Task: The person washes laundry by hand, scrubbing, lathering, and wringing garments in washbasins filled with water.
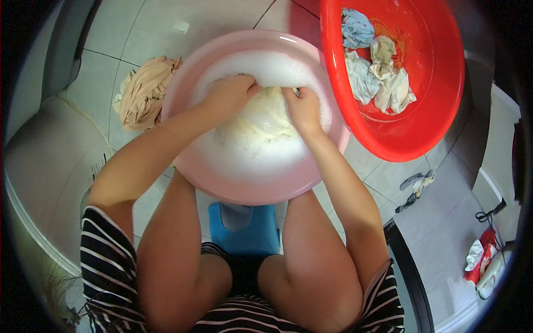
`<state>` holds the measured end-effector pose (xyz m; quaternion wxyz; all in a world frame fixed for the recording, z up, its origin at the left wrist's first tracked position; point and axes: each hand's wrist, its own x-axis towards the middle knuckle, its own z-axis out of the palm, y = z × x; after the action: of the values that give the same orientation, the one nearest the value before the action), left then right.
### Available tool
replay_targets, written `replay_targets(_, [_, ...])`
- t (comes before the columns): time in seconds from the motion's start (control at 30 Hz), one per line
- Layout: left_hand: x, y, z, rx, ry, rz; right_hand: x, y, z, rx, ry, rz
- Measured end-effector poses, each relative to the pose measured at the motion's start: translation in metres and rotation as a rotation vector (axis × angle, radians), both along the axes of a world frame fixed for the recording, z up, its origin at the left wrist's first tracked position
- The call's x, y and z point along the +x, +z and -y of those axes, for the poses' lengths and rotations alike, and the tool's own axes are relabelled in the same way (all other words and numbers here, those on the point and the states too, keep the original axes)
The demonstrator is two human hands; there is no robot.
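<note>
A pink plastic basin (250, 193) stands before my knees, with thick white suds (258, 166) over the water in it. A pale yellow-white cloth (268, 114) lies wet among the foam, partly under the surface. My left hand (235, 89) grips the cloth's far edge, its fingertips partly hidden in suds. Facing it, my right hand (303, 106) pinches the same edge between thumb and curled fingers. The stretch of cloth between both hands is raised a little out of the foam.
A red basin (441, 83) at the right, touching or overlapping the pink rim, holds several crumpled cloths (360, 77). Peach fabric (145, 93) is heaped on the tiled floor at the left. A blue plastic stool (245, 241) is beneath me. Dark and pale small cloths (416, 189) lie right.
</note>
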<state>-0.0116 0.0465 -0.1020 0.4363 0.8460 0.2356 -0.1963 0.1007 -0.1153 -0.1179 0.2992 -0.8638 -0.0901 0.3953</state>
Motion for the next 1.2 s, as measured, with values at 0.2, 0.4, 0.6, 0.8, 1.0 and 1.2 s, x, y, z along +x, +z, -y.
replay_targets(0.2, [-0.007, -0.046, 0.025, 0.085, 0.015, -0.054, -0.009, -0.024, -0.003, -0.063, -0.373, -0.315])
replay_targets(0.4, [0.013, 0.067, 0.033, 0.259, -0.432, 0.274, -0.041, 0.059, -0.027, 0.444, -0.71, -0.945])
replay_targets(0.6, [0.009, 0.086, 0.023, 0.312, -0.311, 0.1, -0.05, 0.077, -0.029, 0.446, -0.806, -1.054])
replay_targets(0.8, [0.013, 0.047, 0.006, 0.264, -0.198, 0.25, -0.048, 0.105, -0.043, 0.356, -0.854, -0.938])
replay_targets(1.0, [0.012, 0.095, 0.038, 0.219, -0.395, 0.379, -0.049, 0.096, -0.015, 0.444, -0.878, -1.108])
replay_targets(1.2, [0.015, 0.049, 0.005, 0.346, -0.233, 0.128, -0.051, 0.087, -0.038, 0.266, -0.753, -1.031])
